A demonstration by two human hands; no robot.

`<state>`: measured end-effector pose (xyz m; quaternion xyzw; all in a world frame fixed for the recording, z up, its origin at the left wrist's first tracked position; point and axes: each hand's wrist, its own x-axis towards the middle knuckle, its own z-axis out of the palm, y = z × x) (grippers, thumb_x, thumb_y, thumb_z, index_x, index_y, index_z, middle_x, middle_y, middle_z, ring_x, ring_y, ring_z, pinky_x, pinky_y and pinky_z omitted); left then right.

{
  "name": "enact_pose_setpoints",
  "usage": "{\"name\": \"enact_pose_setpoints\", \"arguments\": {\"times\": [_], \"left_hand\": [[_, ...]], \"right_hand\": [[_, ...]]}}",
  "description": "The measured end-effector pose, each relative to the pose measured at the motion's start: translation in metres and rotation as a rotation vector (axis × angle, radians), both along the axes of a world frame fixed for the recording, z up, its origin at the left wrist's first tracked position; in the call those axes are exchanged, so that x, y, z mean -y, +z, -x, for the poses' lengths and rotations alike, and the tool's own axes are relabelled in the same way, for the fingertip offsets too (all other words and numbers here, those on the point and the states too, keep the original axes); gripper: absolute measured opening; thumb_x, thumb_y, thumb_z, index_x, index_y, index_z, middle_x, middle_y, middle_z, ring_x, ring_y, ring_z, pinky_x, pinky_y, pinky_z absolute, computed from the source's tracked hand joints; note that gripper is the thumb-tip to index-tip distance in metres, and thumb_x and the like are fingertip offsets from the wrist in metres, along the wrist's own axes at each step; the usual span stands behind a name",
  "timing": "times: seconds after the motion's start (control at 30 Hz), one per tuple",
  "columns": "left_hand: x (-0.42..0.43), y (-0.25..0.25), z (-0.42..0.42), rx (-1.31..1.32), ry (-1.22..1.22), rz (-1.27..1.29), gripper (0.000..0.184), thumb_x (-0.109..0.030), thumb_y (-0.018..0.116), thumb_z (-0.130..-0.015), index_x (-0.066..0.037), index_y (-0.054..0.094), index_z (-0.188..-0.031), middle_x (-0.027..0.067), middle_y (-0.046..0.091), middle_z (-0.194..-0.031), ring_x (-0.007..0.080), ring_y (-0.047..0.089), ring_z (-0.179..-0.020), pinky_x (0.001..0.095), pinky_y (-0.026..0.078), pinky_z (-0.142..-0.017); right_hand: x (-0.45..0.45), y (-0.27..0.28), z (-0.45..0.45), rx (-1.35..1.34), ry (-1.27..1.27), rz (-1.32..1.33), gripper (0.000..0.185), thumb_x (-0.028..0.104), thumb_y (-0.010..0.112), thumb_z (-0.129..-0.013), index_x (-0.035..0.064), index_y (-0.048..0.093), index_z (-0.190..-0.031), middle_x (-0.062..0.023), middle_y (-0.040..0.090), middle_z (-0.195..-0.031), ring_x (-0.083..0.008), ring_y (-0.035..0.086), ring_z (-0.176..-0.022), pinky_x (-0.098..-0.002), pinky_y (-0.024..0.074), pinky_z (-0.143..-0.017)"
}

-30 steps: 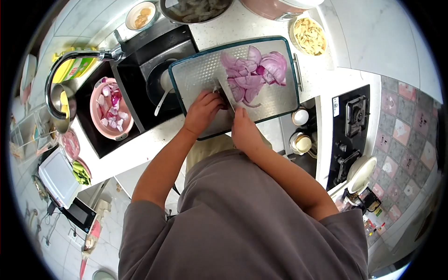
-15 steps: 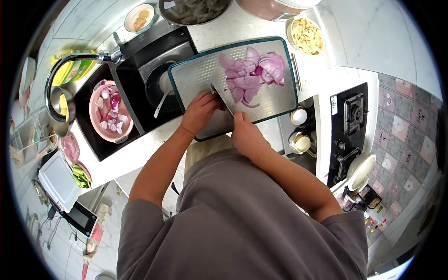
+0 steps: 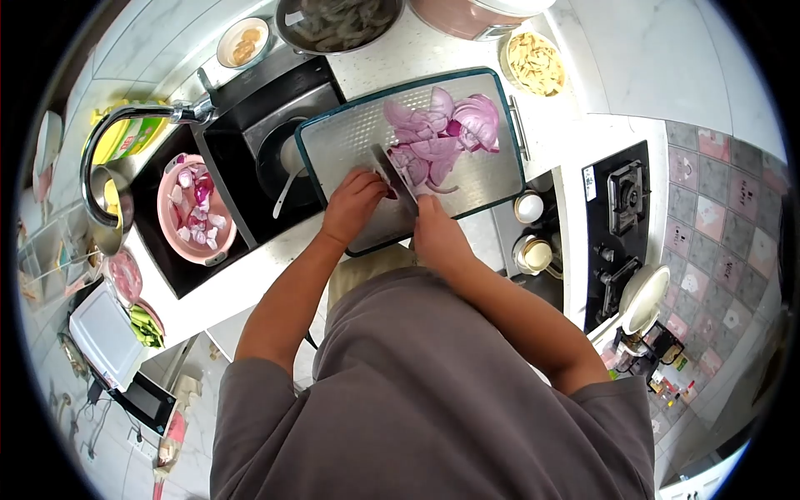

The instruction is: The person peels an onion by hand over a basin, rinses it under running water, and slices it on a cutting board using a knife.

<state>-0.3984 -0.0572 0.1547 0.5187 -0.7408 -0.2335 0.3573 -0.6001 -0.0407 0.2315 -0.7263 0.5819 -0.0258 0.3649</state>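
My right hand (image 3: 437,231) is wrapped round the handle end of a knife (image 3: 394,177), whose blade points up and to the left over a metal cutting board (image 3: 342,125) with a dark green rim. Beside the blade, my left hand (image 3: 354,202) has its fingers curled on a dark red piece of onion, mostly hidden under the fingertips. Sliced purple onion (image 3: 440,133) lies in a pile on the board, to the right of the blade.
A pink basin (image 3: 164,208) with onion pieces stands in the black sink (image 3: 250,121), below the faucet (image 3: 100,133). Behind the board are a pan of shrimp (image 3: 337,25) and a bowl of pale slices (image 3: 535,64). A gas stove (image 3: 617,242) is at the right.
The knife blade has tilted, so its broad side shows more beside my left fingers. The whole view has shifted slightly. The onion pile looks unchanged.
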Motion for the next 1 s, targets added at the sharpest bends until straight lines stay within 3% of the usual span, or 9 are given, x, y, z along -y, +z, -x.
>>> {"name": "enact_pose_setpoints", "arguments": {"times": [0.07, 0.37, 0.6, 0.77, 0.9, 1.0], "left_hand": [[-0.002, -0.002, -0.002, 0.004, -0.012, -0.022, 0.017, -0.006, 0.076, -0.078, -0.01, 0.073, -0.095, 0.0033, 0.068, -0.102, 0.0277, 0.063, -0.104, 0.0377, 0.055, -0.087], [-0.002, -0.004, -0.004, 0.022, 0.005, -0.031, 0.018, -0.007, 0.076, -0.078, -0.01, 0.074, -0.095, 0.0029, 0.069, -0.103, 0.0265, 0.064, -0.103, 0.0372, 0.056, -0.085], [-0.005, -0.005, -0.001, 0.029, 0.061, -0.051, 0.019, -0.007, 0.076, -0.079, -0.008, 0.073, -0.097, 0.0062, 0.068, -0.103, 0.029, 0.064, -0.102, 0.0389, 0.056, -0.085], [-0.002, -0.003, 0.007, -0.023, 0.081, -0.069, 0.016, -0.005, 0.075, -0.08, -0.007, 0.07, -0.096, 0.008, 0.067, -0.103, 0.0301, 0.064, -0.1, 0.0395, 0.054, -0.085], [0.003, 0.007, 0.022, -0.024, 0.166, -0.148, 0.016, -0.005, 0.074, -0.081, -0.007, 0.07, -0.096, 0.0085, 0.066, -0.104, 0.0306, 0.063, -0.1, 0.0404, 0.053, -0.085], [0.02, 0.018, 0.038, -0.007, 0.157, -0.053, 0.018, -0.008, 0.075, -0.081, -0.008, 0.072, -0.099, 0.0065, 0.067, -0.107, 0.0311, 0.064, -0.101, 0.0423, 0.053, -0.086]], "right_hand": [[-0.002, 0.013, -0.002, -0.001, 0.015, -0.162, 0.033, 0.0, 0.053, -0.088, -0.0006, 0.039, -0.119, -0.0311, 0.052, -0.119, -0.0546, 0.063, -0.09, -0.0596, 0.0536, -0.075], [0.003, 0.028, -0.016, -0.097, 0.08, -0.201, 0.034, 0.0, 0.055, -0.088, -0.0003, 0.04, -0.119, -0.0304, 0.054, -0.118, -0.0531, 0.066, -0.085, -0.0593, 0.0551, -0.07], [-0.005, -0.004, -0.017, -0.09, 0.08, -0.134, 0.032, 0.001, 0.055, -0.089, 0.0004, 0.04, -0.118, -0.0294, 0.056, -0.115, -0.0521, 0.066, -0.086, -0.0584, 0.0553, -0.071], [0.001, -0.015, 0.016, 0.12, -0.101, -0.123, 0.033, 0.004, 0.053, -0.093, 0.0003, 0.042, -0.125, -0.0296, 0.057, -0.114, -0.0522, 0.059, -0.102, -0.0586, 0.0487, -0.084], [0.01, 0.017, 0.047, 0.231, -0.21, 0.141, 0.031, 0.007, 0.054, -0.097, 0.0004, 0.048, -0.127, -0.0307, 0.06, -0.11, -0.0521, 0.058, -0.102, -0.0561, 0.0472, -0.085], [0.031, 0.026, 0.072, 0.26, -0.411, 0.153, 0.028, 0.004, 0.052, -0.098, 0.0003, 0.048, -0.125, -0.0297, 0.062, -0.108, -0.0507, 0.061, -0.1, -0.0523, 0.0483, -0.083]]}}
